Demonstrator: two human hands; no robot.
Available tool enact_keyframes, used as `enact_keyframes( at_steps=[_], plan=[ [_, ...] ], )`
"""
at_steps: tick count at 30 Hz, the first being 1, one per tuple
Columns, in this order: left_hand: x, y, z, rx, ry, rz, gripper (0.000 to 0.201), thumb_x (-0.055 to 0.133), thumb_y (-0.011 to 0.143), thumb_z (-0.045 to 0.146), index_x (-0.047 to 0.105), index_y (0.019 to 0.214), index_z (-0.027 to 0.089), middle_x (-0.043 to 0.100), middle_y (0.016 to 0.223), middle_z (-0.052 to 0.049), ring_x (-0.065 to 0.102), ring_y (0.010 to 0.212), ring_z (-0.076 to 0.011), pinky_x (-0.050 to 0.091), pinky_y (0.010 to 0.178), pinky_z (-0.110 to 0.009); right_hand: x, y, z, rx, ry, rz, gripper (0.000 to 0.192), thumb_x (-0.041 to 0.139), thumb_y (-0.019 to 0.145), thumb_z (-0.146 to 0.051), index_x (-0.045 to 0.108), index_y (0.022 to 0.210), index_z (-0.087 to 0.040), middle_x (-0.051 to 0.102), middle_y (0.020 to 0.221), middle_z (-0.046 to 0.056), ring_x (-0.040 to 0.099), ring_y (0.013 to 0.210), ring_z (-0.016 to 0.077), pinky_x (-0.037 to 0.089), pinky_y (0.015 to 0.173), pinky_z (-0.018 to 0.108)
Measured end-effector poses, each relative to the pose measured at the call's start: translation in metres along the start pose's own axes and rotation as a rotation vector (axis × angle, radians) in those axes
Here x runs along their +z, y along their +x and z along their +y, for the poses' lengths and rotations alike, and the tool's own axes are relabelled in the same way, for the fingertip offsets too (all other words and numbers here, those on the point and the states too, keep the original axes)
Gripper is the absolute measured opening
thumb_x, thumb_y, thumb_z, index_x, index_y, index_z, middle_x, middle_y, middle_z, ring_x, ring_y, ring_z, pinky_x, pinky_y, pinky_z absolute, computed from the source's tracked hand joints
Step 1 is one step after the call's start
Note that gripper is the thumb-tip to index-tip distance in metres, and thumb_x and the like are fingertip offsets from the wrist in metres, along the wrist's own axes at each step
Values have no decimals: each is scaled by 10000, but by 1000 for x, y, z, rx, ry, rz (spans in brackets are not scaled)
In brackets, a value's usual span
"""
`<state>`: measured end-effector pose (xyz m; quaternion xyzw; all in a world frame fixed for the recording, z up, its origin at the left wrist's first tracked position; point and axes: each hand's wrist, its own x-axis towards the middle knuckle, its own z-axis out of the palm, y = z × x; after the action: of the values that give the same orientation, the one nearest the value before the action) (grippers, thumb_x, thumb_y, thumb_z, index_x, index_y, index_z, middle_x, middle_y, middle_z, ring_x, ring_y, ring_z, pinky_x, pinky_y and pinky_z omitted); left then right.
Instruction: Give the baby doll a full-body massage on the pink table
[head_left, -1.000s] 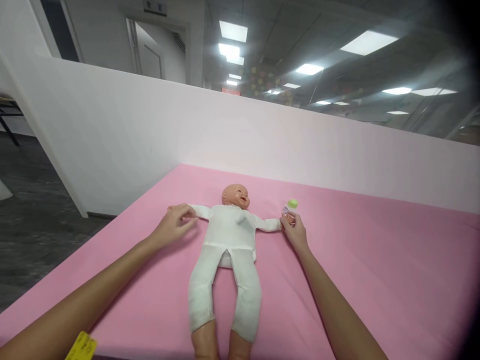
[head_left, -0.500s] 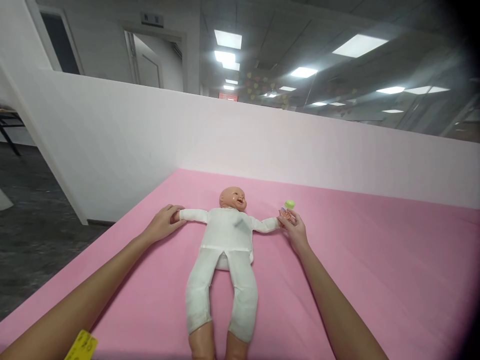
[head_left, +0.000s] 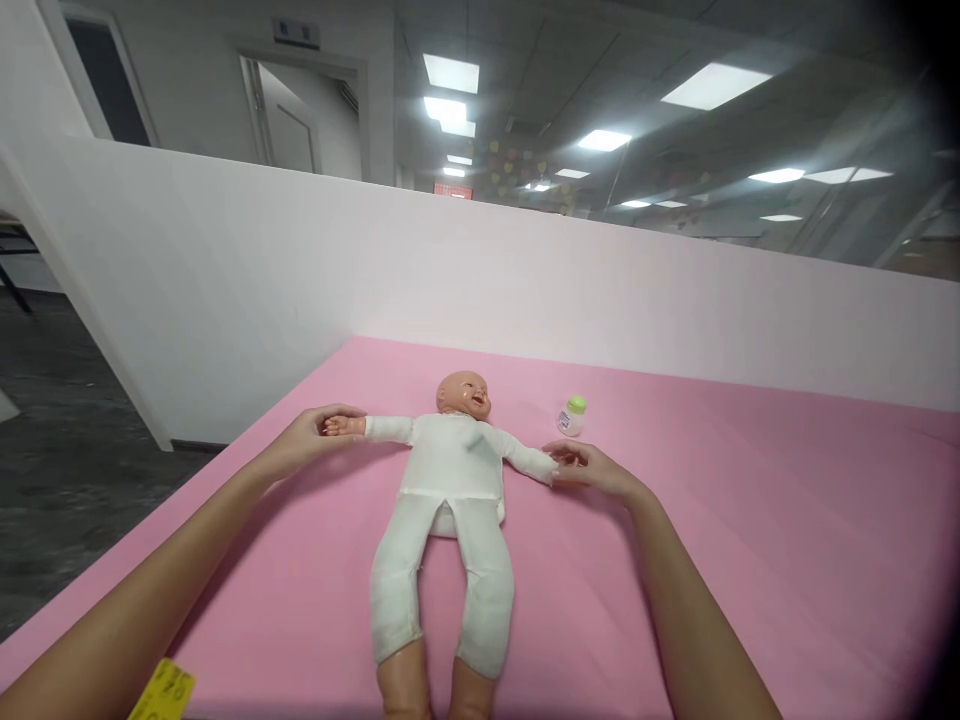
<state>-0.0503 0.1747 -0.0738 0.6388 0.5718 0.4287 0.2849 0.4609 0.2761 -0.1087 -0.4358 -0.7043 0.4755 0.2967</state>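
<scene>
A baby doll (head_left: 450, 480) in a white suit lies face up on the pink surface (head_left: 750, 560), arms spread wide. My left hand (head_left: 307, 440) is closed around the doll's hand at the left end of its arm. My right hand (head_left: 592, 468) holds the doll's other hand at the right sleeve end, low on the surface. A small clear bottle with a green cap (head_left: 571, 416) stands upright just beyond my right hand, not touched.
A white partition wall (head_left: 525, 290) runs along the back and left of the pink surface. The surface's left edge drops to a dark floor (head_left: 67, 470). A yellow tag (head_left: 166, 692) sits on my left forearm.
My right hand came away from the bottle and moved down to the doll's hand. My left hand slid outward to the end of the doll's arm, stretching it straight.
</scene>
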Motion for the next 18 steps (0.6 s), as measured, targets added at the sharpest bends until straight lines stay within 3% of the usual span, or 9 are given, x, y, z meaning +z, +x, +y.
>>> enact_keyframes(
  at_steps=[4,8,12,18],
  plan=[
    [4,1,-3,-38,-117,14,637,894,697,564,755,1212,216,777,1178,-112,726,1105,-320,601,958,-420,0,-5,-2,97,-99,-67,469,887,621,-355,800,1055,-201,735,867,44,600,712,176,455,607,267],
    [9,5,-10,-38,-202,87,692,923,654,565,753,1216,200,784,1163,-131,732,1102,-341,596,1000,-472,-2,-6,-1,99,-154,-55,392,871,649,-337,786,1007,-204,708,816,20,598,727,175,459,652,272],
    [15,4,-5,-4,-226,94,690,899,702,566,731,1261,198,765,1216,-142,708,1155,-347,555,1068,-509,-10,-8,-1,49,-89,78,505,887,670,-394,746,1120,-213,716,881,30,647,811,212,524,729,322],
    [30,-7,17,90,-130,15,648,799,806,609,708,1319,224,686,1384,-134,628,1280,-365,529,1083,-498,-3,-3,-16,-212,129,342,629,968,582,-470,723,1110,-230,729,1164,88,691,1079,304,575,935,427]
  ],
)
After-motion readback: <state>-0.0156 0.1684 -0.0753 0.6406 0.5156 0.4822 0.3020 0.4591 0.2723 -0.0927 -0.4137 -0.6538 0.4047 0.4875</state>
